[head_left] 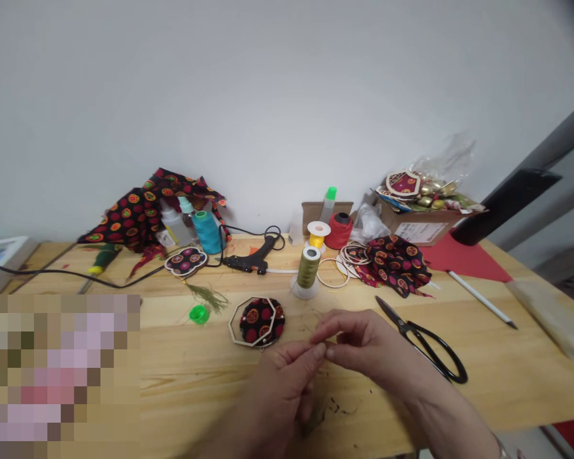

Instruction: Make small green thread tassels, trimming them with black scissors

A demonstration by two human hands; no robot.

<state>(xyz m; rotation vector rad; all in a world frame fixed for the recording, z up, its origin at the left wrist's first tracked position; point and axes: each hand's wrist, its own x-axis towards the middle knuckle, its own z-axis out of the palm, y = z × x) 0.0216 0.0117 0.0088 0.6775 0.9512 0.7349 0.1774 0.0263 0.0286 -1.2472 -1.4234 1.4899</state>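
Left hand (280,386) and right hand (363,344) pinched fingertip to fingertip, contents too fine to see; risk of nudging nearby scissors (402,326).

A craft workbench (507,382): thread spools (308,268), glue gun (253,260), scissors (423,341), patterned fabric (138,213).

The cardboard box (428,224) carries a white label (print too small to read).

Left hand (277,392) and right hand (363,347) pinch something too small to tell.
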